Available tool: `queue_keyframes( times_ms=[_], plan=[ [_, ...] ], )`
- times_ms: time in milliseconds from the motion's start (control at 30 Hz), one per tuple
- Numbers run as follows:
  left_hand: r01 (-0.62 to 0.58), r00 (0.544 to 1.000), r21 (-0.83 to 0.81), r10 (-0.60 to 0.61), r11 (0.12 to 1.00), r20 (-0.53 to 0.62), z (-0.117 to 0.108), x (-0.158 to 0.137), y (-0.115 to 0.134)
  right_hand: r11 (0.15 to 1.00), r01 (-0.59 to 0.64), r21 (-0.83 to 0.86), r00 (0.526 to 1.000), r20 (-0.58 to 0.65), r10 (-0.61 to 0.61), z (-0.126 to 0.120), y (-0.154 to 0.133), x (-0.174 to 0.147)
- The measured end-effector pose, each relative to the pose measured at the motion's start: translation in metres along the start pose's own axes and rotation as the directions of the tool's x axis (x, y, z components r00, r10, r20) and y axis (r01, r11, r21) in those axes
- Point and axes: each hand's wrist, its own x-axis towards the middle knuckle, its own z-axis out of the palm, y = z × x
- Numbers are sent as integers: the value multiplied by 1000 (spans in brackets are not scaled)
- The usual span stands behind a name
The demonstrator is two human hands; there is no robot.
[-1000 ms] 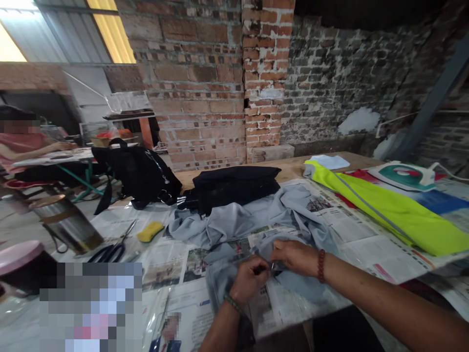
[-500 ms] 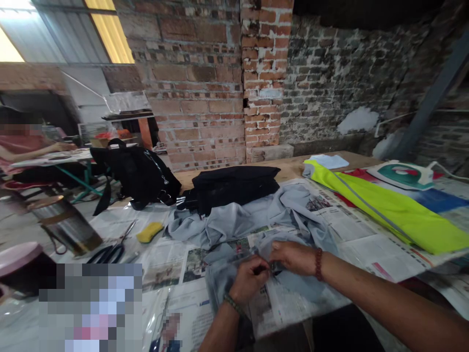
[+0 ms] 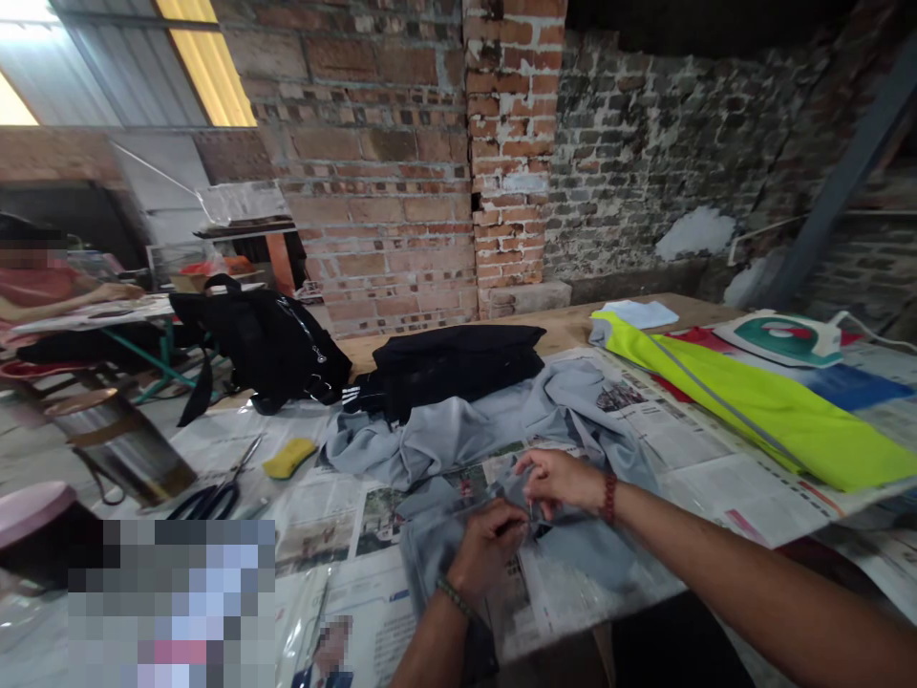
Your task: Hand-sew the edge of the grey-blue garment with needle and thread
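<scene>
A crumpled grey garment (image 3: 444, 435) lies across the newspaper in front of me, and part of it runs under both hands. My left hand (image 3: 491, 545) is closed, its fingertips pinching the grey fabric near the table's front edge. My right hand (image 3: 563, 483) is just above and to the right, wrist bent, with its fingers curled down toward the left fingertips. A thin, short thing shows at its fingertips, too small and blurred to name. A small dark patch shows on the cloth below the fingers.
Black folded cloth (image 3: 458, 363) and a black backpack (image 3: 265, 344) lie behind. Left are a yellow sponge (image 3: 288, 459), scissors (image 3: 215, 492), a steel flask (image 3: 125, 444) and a pink-lidded jar (image 3: 43, 530). A neon-yellow vest (image 3: 752, 401) and an iron (image 3: 784, 337) lie right. Another person sits far left.
My right hand has lifted slightly up from the left one, its fingers opening a little and bending downward. The left hand stays nearly in place. The view has shifted slightly.
</scene>
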Motion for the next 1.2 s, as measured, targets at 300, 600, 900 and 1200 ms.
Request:
queue_keyframes(
  times_ms=[300, 600, 900, 1200],
  plan=[
    [-51, 997, 29, 52, 998, -62, 0, -1, 2, 993, -120, -14, 977, -180, 116, 13, -5, 2],
    [25, 994, -22, -27, 999, -105, 1, 0, 3, 949, -64, -309, 988, -153, 17, 16, -4, -11],
    [261, 957, -261, -284, 929, -56, 1, 1, 6, 516, 442, -734, 717, -57, -695, 15, 12, -47],
    [267, 957, -323, -288, 908, -18, -3, 1, 3, 409, 371, -834, 726, -14, -688, 31, 28, -36]
  ],
)
